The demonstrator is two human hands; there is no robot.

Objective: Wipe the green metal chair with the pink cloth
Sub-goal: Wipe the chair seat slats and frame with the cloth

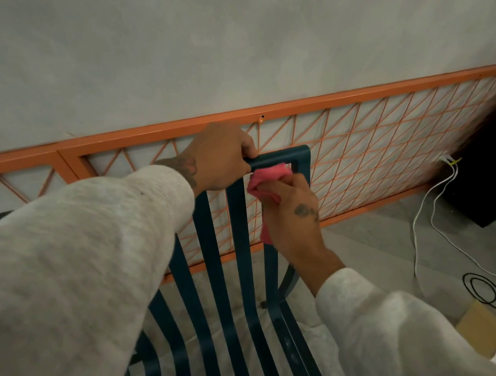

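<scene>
The green metal chair (241,248) is dark teal-green with a smooth painted finish, built of flat, narrow slats inside a squared frame. Its slats run lengthwise from the straight top rail, which lies toward the wall (227,39), down toward the viewer, curving where back meets seat. The chair stands on a pale floor (381,251), just in front of an orange metal panel (293,106) whose thin wires cross in a diamond lattice.

The 2 hands both work at the top of the backrest. The left hand (220,157) has its fingers curled over the top rail, gripping it. The right hand (294,213) grips the pink cloth (267,180), soft and crumpled, bunched up and pressed into the inner corner under the rail, with a tail hanging below the fingers. Both arms wear nubby off-white sleeves.

To the right, thin white cables (422,211) and a looped black cable (483,287) trail over the floor beside a black box (492,181).
</scene>
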